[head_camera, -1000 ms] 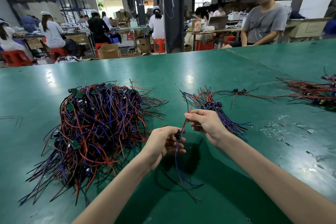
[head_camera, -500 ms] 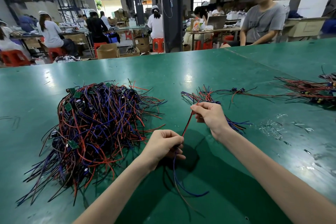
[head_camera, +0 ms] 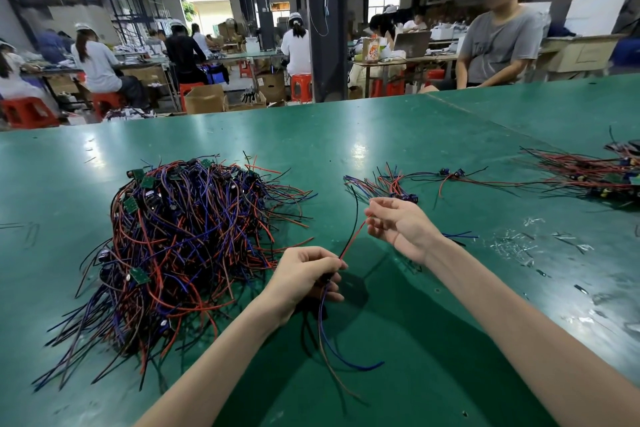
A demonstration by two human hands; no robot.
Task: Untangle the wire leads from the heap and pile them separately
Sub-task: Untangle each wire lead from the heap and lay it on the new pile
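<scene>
Our left hand grips one wire lead, blue tails hanging below; our right hand pinches its red strand, taut between. Tangled heap left of left hand. Step, we judge: straightening freed lead. Next: lay it on small pile beyond right hand.

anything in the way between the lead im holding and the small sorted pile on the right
Nothing visible does. The wire lead is held between left hand and right hand; the small sorted pile lies on the table just beyond the right hand.
</scene>
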